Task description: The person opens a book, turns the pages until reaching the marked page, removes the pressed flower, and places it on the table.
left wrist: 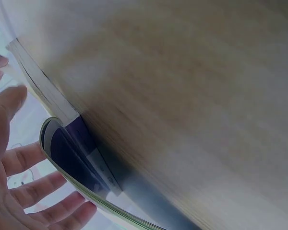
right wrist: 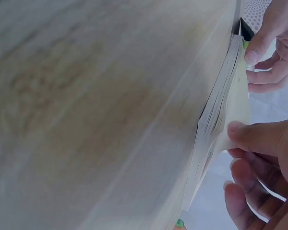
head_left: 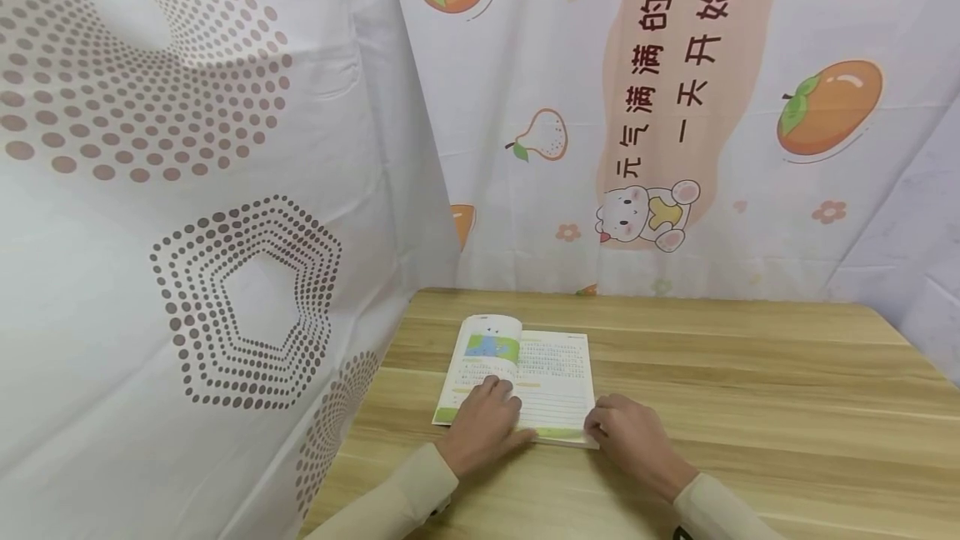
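From my station I see the open book (head_left: 538, 373) between both hands, the left hand (head_left: 483, 427) resting on it, fingers spread, the right hand (head_left: 630, 438) pinching a leaf (right wrist: 237, 100). Below: wood-grain table (head_left: 750, 373); left, dotted cloth (head_left: 258, 298); ahead, fruit-printed cloth (head_left: 540, 48).

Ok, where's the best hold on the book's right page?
Probably pinch the right page at its lower outer corner between thumb and finger, coming from the right: there, at the right hand, its loose edge lifts off the sheets beneath.
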`<state>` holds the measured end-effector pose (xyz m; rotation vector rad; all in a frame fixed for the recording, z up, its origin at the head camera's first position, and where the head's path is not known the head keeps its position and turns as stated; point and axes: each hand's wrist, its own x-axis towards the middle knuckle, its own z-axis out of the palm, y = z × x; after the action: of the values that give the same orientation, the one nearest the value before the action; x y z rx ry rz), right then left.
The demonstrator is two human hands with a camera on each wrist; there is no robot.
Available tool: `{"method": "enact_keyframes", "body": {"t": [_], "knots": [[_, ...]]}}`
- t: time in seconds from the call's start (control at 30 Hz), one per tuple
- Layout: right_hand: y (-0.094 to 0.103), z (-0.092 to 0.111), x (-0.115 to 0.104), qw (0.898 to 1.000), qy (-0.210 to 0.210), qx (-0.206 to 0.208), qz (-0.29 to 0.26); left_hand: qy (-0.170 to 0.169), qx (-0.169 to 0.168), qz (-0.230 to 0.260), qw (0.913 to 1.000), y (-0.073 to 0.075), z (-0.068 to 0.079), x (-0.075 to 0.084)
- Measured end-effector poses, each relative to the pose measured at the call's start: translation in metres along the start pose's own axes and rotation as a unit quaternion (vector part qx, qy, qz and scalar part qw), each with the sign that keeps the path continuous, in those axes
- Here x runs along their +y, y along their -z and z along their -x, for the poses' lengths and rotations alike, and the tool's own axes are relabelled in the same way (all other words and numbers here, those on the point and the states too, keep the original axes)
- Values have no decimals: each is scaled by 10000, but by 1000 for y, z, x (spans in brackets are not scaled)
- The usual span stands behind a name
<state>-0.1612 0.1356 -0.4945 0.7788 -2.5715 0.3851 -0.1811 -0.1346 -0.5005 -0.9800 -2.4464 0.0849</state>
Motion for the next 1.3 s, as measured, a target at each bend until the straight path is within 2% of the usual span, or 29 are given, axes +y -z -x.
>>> {"method": "enact_keyframes", "body": {"t": [0.23, 0.37, 0.5, 0.6, 0.67, 0.73, 0.87, 0.93, 1.0, 1.1, 1.2, 1.3], "knots": [[0, 0, 1, 9988, -253, 359, -209, 59, -39, -293, 9995, -1, -2, 3], [3, -1, 1, 9966, -597, 495, -282, 189, -74, -183, 9996, -1, -4, 3], [6, -1, 1, 9965, -734, 300, -268, 414, -336, -217, 9983, 1, -6, 3], [4, 1, 1, 9980, -588, 41, -244, 582, -381, -379, 9969, 1, -6, 2], [2, 2, 1, 9988, -413, -145, -222, 697, -160, -245, 9971, 1, -5, 1], [0, 3, 2, 9988, -226, -361, -228, 809, 188, 154, 9964, 1, -4, -1], [-2, 4, 3, 9970, -10, -736, -235, 916, 854, 1076, 9863, -2, -4, -6], [-1, 3, 3, 9962, 19, -833, -263, 953, 1024, 1387, 9804, -2, -4, -8], [0, 2, 4, 9957, 33, -872, -304, 1020, 1020, 1464, 9787, -1, -4, -9], [1, 0, 4, 9956, 77, -873, -332, 1114, 1023, 1130, 9820, 0, -4, -9], [1, -1, 3, 9953, 95, -889, -366, 1156, 1124, 317, 9864, 0, -4, -10], [1, -1, 2, 9955, 102, -871, -360, 1160, 1302, -422, 9838, 0, -5, -12]]}}
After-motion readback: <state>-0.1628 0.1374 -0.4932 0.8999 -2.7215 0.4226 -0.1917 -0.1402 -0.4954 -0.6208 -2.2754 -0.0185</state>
